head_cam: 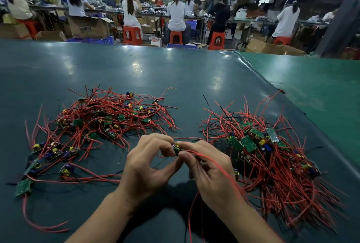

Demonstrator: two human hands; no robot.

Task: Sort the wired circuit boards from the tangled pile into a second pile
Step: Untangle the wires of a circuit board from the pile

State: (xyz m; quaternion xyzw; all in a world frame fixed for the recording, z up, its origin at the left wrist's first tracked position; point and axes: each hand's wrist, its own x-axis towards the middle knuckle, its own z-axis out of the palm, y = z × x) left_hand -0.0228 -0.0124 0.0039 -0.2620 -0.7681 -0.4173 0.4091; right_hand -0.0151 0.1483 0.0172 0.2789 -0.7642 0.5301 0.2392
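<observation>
Both forearms in from the near edge, meeting mid-tabletop (pixel 175 79). Left hand (pixel 148 166) and right hand (pixel 208 168) sharing one small circuit board (pixel 176 148), lifted just above the dark green mat. Left grip: thumb and curled fingers pinching the board's left side. Right grip: thumb and fingertips pinching its right side, red wires (pixel 218 166) trailing back over the right hand and down toward the near edge. Loose tangled pile (pixel 101 118) left of the hands and beyond: green boards, yellow and blue parts, red and black leads spread wide, a few strays nearer the left edge. Second pile (pixel 272 155) right of the hands: boards bunched at the far end, wires running roughly parallel toward the near right. Piles well apart, hands between. Beyond the tabletop: workers on red stools (pixel 132 35) at long benches, backs turned, cardboard boxes (pixel 88 26) on the floor.
</observation>
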